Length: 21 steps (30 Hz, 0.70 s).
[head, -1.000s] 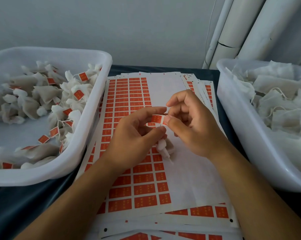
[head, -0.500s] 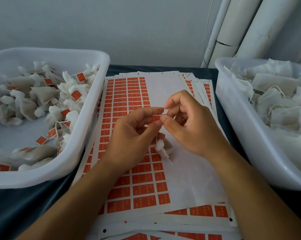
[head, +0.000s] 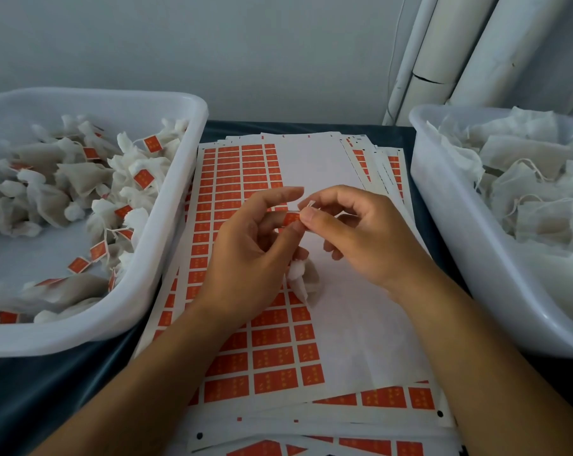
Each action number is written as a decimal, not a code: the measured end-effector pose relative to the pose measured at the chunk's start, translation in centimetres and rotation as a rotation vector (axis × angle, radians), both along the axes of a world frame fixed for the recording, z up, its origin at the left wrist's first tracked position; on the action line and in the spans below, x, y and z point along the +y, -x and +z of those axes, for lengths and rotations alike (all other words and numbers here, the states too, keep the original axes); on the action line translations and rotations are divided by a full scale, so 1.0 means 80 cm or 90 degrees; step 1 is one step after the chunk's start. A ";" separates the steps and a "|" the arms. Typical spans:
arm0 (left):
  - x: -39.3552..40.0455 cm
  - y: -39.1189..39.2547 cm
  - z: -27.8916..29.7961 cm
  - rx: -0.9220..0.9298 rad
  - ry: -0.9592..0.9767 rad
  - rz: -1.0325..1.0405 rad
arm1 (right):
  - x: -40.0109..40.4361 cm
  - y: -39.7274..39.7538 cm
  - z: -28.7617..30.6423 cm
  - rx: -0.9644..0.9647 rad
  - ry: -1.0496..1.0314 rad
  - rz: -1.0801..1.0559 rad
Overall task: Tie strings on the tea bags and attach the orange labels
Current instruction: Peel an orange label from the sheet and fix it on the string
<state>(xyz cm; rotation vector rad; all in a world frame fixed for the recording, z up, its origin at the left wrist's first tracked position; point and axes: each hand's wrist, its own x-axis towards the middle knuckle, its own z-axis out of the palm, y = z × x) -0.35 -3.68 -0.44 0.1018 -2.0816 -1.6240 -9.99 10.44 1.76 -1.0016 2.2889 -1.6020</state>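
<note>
My left hand (head: 245,255) and my right hand (head: 354,235) meet above the sticker sheets. Between their thumbs and fingers they pinch one small orange label (head: 291,218), folded around a thin string. A white tea bag (head: 300,278) hangs just below, partly hidden behind my left hand. My left index finger stretches out above the label. The top sheet of orange labels (head: 245,179) lies under both hands, with its right half peeled bare.
A white tub (head: 166,278) on the left holds several tea bags with orange labels. A second white tub (head: 449,225) on the right holds plain stringed tea bags. More label sheets (head: 384,398) are stacked below. White pipes (head: 443,60) stand behind right.
The orange label was held open and flat between my fingertips; it is now folded smaller and pinched tight. My left index finger has lifted off and straightened.
</note>
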 end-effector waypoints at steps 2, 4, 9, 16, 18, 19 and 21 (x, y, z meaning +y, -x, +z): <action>0.000 0.000 0.000 -0.002 0.000 0.000 | -0.002 -0.002 -0.001 -0.006 0.019 0.003; 0.000 0.000 -0.001 -0.006 -0.002 -0.002 | -0.002 -0.002 -0.001 0.015 0.023 -0.001; 0.001 0.000 0.001 -0.033 -0.039 -0.009 | -0.004 -0.003 -0.005 0.062 0.000 -0.017; 0.009 -0.001 0.001 -0.063 -0.019 0.005 | -0.012 -0.008 -0.012 0.056 -0.009 -0.073; 0.012 -0.001 0.001 -0.066 -0.012 0.012 | -0.013 -0.009 -0.013 0.045 -0.009 -0.083; 0.012 -0.001 0.000 -0.073 -0.008 0.023 | -0.013 -0.009 -0.013 0.038 -0.004 -0.085; 0.012 0.001 0.000 -0.087 0.000 0.058 | -0.012 -0.009 -0.012 0.025 0.012 -0.088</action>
